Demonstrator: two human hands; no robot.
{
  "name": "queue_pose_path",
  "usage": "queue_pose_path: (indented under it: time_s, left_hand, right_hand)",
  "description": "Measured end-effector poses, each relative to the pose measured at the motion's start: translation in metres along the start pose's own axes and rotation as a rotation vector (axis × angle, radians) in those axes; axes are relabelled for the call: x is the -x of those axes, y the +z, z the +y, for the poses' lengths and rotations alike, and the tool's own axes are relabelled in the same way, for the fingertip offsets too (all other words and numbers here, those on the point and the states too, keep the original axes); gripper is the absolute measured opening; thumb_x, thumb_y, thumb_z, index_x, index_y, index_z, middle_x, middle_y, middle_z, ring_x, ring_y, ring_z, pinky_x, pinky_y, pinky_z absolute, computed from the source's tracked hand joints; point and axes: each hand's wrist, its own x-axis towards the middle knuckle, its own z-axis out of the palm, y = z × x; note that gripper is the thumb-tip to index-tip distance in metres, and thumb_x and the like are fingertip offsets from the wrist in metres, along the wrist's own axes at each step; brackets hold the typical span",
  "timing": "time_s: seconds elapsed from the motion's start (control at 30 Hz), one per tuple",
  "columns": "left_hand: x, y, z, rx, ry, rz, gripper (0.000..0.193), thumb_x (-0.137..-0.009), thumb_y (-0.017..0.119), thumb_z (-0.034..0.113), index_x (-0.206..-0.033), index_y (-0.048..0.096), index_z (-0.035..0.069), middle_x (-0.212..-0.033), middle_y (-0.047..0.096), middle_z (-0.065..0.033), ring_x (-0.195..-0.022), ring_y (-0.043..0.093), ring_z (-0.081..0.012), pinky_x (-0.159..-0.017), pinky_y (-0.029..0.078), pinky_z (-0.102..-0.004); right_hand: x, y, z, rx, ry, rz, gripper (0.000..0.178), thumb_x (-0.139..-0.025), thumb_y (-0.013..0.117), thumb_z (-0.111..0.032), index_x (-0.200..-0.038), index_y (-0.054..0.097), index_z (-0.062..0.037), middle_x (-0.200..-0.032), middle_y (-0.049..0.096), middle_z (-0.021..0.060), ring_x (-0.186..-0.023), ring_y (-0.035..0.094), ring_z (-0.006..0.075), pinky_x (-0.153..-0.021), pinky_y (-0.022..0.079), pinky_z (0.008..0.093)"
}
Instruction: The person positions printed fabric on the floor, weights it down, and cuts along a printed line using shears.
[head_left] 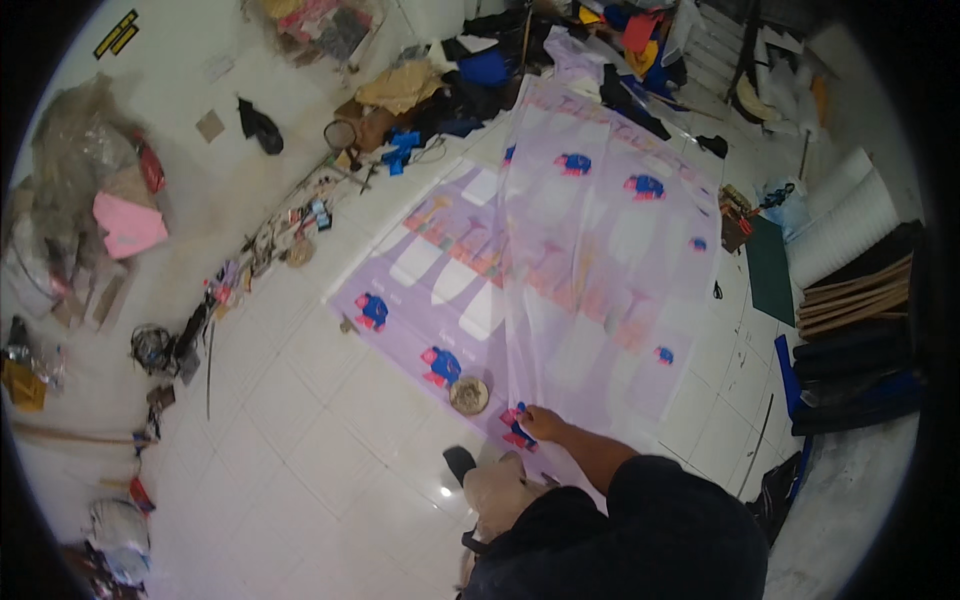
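A wide lilac printed fabric sheet [420,270] lies on the tiled floor, with blue-and-pink cartoon figures and white cut-out-like shapes. Over its right part lies a paler, see-through layer [610,250], its left edge running down toward me. My right hand [541,423] is closed on that edge at the near corner, beside a cartoon figure, fingertips pinched together. Just left of it a round, greyish-beige disc [468,396] rests on the printed sheet near its front border. My left hand does not show. My beige-clad knee [505,490] is close to the sheet's near edge.
Heaped cloth and scraps [480,80] line the far side. Small tools and oddments [300,225] trail along the left. At right stand a white roll [845,225], brown rolls [860,300], a dark green board [768,270] and orange-handled scissors [742,222]. Plastic bags [80,150] lie far left.
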Motion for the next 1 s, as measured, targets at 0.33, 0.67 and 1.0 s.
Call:
queue_pose_path:
  time_s: [0.33,0.67,1.0]
  left_hand:
    - [-0.204,0.102,0.269,-0.423,0.014,-0.569,0.05,-0.084,0.073,0.037,-0.117,0.064,0.001,-0.101,0.069,-0.0185,-0.09,0.068,-0.0288,-0.081,0.054,-0.0372]
    - [-0.397,0.141,0.321,-0.976,0.887,-1.196,0.043,-0.079,0.067,0.035,-0.114,0.066,0.01,-0.109,0.065,-0.0175,-0.102,0.061,-0.0356,-0.093,0.046,-0.0474]
    - [-0.485,0.157,0.333,-1.478,0.937,-1.919,0.038,-0.086,0.064,0.035,-0.108,0.066,0.004,-0.113,0.064,-0.0172,-0.11,0.06,-0.0292,-0.098,0.043,-0.0425]
  right_hand:
    - [-0.034,-0.016,-0.071,-0.2,0.171,0.476,0.035,-0.097,0.05,-0.039,-0.101,0.06,-0.0056,-0.092,0.068,0.0219,-0.09,0.065,0.0412,-0.078,0.05,0.0476]
    - [-0.061,-0.033,-0.122,-0.352,0.213,0.836,0.031,-0.1,0.049,-0.031,-0.1,0.062,-0.0029,-0.084,0.065,0.0192,-0.08,0.065,0.0348,-0.072,0.049,0.0413]
    - [-0.13,-0.027,-0.118,-0.439,0.188,1.094,0.028,-0.103,0.047,-0.025,-0.106,0.059,0.0001,-0.087,0.063,0.0125,-0.081,0.058,0.0206,-0.077,0.047,0.032]
